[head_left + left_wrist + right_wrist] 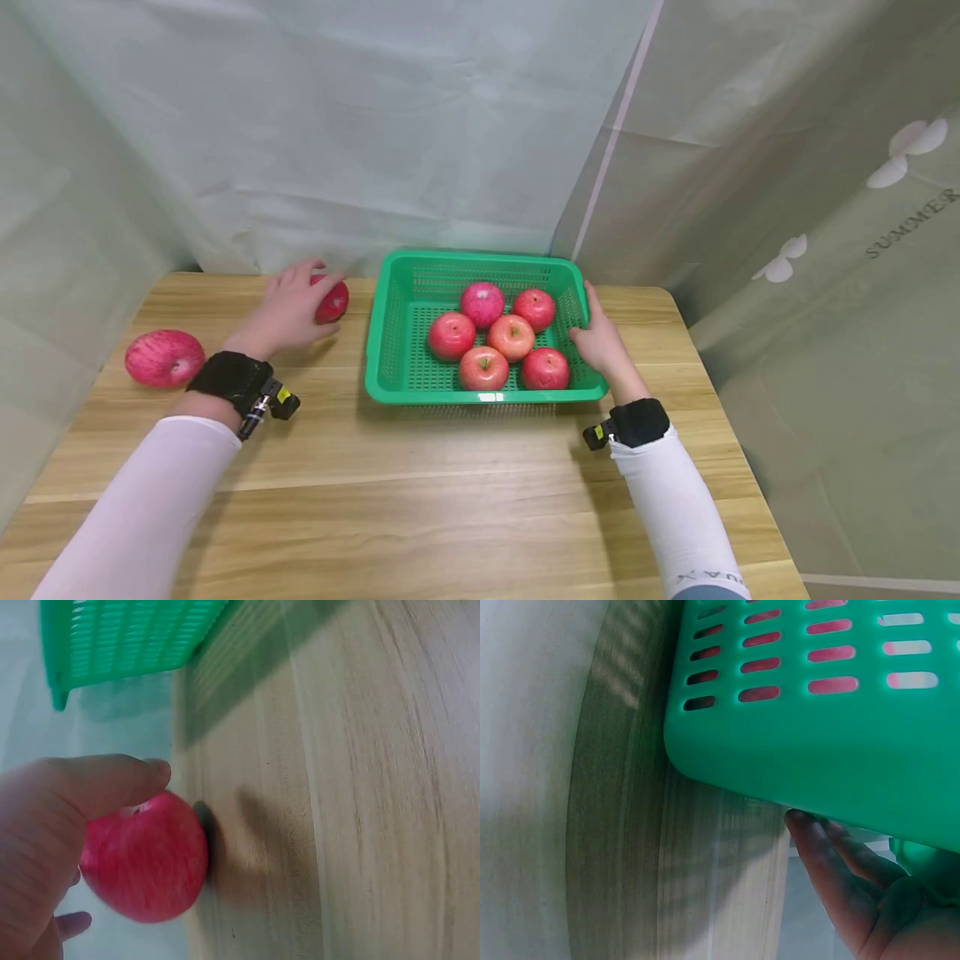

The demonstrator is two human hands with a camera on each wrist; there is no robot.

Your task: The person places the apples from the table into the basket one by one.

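Note:
A green plastic basket (378,350) holds several red apples, such as a pale red apple (483,368) at its front. My right hand (600,337) grips the basket's right side, thumb over the rim and fingers against the outer wall. In the right wrist view those fingers (829,874) lie along the basket wall (795,754). Left of the basket, my left hand (288,304) is spread around a red apple (332,302) near the table's back edge. The left wrist view has the thumb (112,780) stretched over this apple (154,862); a fingertip shows apart from it.
Another red apple (165,358) lies at the table's left, beside my left wrist. The wooden table (420,500) extends in front of the basket. A pale fabric curtain (360,133) hangs close behind the table and along both sides.

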